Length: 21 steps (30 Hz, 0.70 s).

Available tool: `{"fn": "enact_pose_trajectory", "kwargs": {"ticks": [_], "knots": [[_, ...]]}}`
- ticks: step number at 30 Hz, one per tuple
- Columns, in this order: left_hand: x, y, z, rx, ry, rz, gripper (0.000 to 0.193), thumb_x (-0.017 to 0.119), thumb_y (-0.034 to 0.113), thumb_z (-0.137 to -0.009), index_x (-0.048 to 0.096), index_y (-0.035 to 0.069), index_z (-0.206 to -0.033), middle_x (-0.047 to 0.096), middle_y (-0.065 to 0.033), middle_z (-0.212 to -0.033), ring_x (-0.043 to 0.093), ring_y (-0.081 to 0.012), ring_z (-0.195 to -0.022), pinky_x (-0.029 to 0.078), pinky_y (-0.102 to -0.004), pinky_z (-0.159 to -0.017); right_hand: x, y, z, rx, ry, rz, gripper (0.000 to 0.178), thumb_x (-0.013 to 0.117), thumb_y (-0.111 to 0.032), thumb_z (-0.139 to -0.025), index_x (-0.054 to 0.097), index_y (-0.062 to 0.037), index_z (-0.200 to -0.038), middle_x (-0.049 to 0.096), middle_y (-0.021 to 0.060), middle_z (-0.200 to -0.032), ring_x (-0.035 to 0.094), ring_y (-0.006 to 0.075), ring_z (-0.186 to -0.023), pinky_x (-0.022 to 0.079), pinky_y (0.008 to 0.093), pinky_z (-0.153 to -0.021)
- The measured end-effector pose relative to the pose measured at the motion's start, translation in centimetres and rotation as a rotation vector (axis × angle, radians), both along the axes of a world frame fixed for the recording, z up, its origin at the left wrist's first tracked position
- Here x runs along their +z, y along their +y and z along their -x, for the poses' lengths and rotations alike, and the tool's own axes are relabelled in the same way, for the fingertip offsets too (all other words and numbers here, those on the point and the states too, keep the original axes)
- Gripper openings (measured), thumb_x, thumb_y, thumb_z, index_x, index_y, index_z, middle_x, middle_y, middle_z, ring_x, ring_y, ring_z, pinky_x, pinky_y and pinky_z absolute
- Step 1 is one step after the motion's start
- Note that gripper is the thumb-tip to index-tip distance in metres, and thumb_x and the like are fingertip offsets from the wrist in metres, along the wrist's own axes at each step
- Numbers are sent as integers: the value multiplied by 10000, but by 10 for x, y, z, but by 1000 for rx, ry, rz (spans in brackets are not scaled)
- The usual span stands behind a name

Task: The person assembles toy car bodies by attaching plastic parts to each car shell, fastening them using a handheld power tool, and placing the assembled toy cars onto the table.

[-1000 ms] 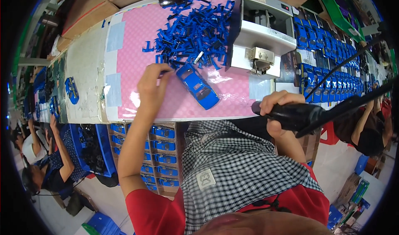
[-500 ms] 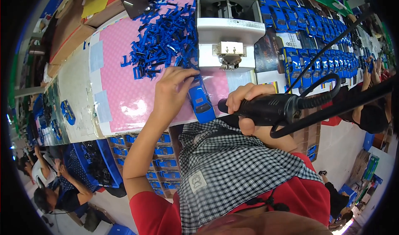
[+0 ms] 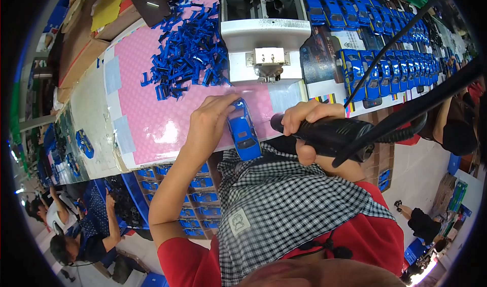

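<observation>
A blue toy car (image 3: pixel 243 135) lies on the pink mat near the table's front edge. My left hand (image 3: pixel 209 122) is closed on the car's far end, fingers over its left side and top. To the right, my right hand (image 3: pixel 308 118) is wrapped round a black electric screwdriver (image 3: pixel 335 136) with a cable at its rear end. The screwdriver lies nearly level, its front end pointing left toward the car and apart from it. The bit's tip is too fine to make out.
A heap of small blue plastic parts (image 3: pixel 190 56) covers the mat's far side. Beside it stands a grey-white screw feeder (image 3: pixel 266 33). Rows of blue toy cars (image 3: pixel 388 71) fill the right. A black cable (image 3: pixel 406 122) crosses there. Co-workers sit at both sides.
The view has shifted, so the feeder and heap appear further left. The car has come slightly toward me and right relative to them, with my left hand; the screwdriver stays beside it.
</observation>
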State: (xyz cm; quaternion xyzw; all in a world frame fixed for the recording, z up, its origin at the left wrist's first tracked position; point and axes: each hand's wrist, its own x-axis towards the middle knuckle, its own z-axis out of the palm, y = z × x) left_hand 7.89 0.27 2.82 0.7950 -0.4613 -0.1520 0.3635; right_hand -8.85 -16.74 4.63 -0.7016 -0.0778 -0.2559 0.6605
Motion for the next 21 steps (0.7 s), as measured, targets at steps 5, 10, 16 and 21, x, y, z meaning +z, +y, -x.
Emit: {"fn": "enact_pose_trajectory", "kwargs": {"ticks": [5,10,16,21], "knots": [[1,-1,1,22,116,19,222,577,-17,-820,678,39,-1009,670,-138,-991,637,-277,-934,509,-334,-796,-16,0,-2,-75,-80,-53,523,741,-310,-780,344,-109,-1053,517,82,-826,549,168,-708,496,343,-687],[-6,5,4,26,108,55,216,570,-14,-821,680,43,-999,664,-139,-1022,626,-277,-986,513,-340,-823,-16,1,-1,-72,-118,-25,529,740,-322,-780,339,-105,-1050,520,84,-825,551,168,-691,500,338,-682],[5,2,2,28,-274,21,158,613,-4,-798,686,27,-935,648,-104,-911,602,-253,-829,505,-327,-695,-11,-2,5,-36,-90,-7,543,755,-304,-764,338,-111,-1054,526,89,-852,563,184,-733,501,360,-710],[6,-1,1,190,171,-45,140,665,10,-755,685,-5,-893,617,-84,-837,552,-148,-693,460,-262,-632,-9,-3,8,62,-19,10,554,769,-262,-754,342,-118,-1076,530,97,-890,569,209,-777,491,389,-755]]}}
